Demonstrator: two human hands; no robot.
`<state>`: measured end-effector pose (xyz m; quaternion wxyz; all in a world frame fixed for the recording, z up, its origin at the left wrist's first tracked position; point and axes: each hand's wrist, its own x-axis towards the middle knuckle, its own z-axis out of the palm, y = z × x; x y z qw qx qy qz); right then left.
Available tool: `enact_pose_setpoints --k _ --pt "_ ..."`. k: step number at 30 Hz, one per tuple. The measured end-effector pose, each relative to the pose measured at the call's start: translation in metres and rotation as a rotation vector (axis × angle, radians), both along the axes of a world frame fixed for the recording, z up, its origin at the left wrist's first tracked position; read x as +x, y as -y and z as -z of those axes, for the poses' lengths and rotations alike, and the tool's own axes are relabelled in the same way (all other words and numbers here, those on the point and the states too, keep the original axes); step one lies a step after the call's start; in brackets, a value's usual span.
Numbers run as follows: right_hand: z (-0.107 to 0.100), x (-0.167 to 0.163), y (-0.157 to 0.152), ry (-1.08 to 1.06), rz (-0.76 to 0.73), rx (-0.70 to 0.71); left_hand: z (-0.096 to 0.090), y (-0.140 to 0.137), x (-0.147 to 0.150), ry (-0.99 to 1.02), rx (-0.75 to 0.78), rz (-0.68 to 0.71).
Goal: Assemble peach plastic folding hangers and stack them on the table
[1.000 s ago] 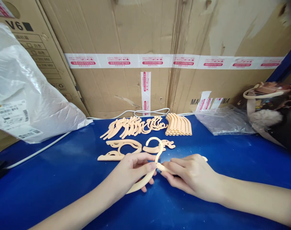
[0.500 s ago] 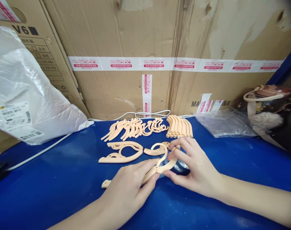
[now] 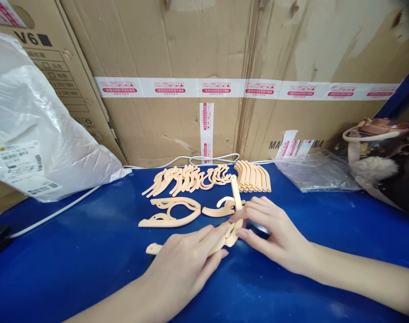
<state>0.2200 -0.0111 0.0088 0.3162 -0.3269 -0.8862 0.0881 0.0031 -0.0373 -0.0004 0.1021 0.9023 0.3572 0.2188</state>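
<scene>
A beige plastic folding hanger [image 3: 230,237] is held between both hands, low over the blue table. My left hand [image 3: 184,260] is closed around one arm of it, whose holed end sticks out past the knuckles on the left. My right hand [image 3: 275,229] pinches the other arm [image 3: 236,190], which points up and away from me. Fingers partly cover the joint. Just beyond lie a folded hanger [image 3: 171,212] on the left and loose curved hanger parts [image 3: 219,210]. A dark, shiny object [image 3: 258,229] sits behind my right fingers, mostly hidden.
Farther back are a row of hanger hooks and pieces [image 3: 187,179] and a neat row of hanger arms [image 3: 253,176]. A white parcel bag [image 3: 43,125] stands left, a clear plastic bag [image 3: 315,172] right. Cardboard boxes [image 3: 171,49] wall the back; a white cable [image 3: 56,217] crosses the left.
The hanger's right arm has swung from pointing right to standing up and away. Its hook, upright before, no longer shows clearly. My right hand has shifted its grip; the left stays nearly in place.
</scene>
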Motion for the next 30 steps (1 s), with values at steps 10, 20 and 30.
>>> enact_pose_setpoints --k 10,20,30 --pt "-0.015 0.034 -0.016 0.157 0.161 -0.216 -0.012 -0.007 0.012 -0.197 0.143 0.071" --pt "-0.014 0.067 -0.020 0.150 0.139 -0.368 -0.027 -0.032 0.026 -0.126 -0.170 0.054" --pt "-0.006 0.080 -0.027 0.225 0.297 -0.252 -0.014 0.004 0.015 -0.197 0.010 -0.053"
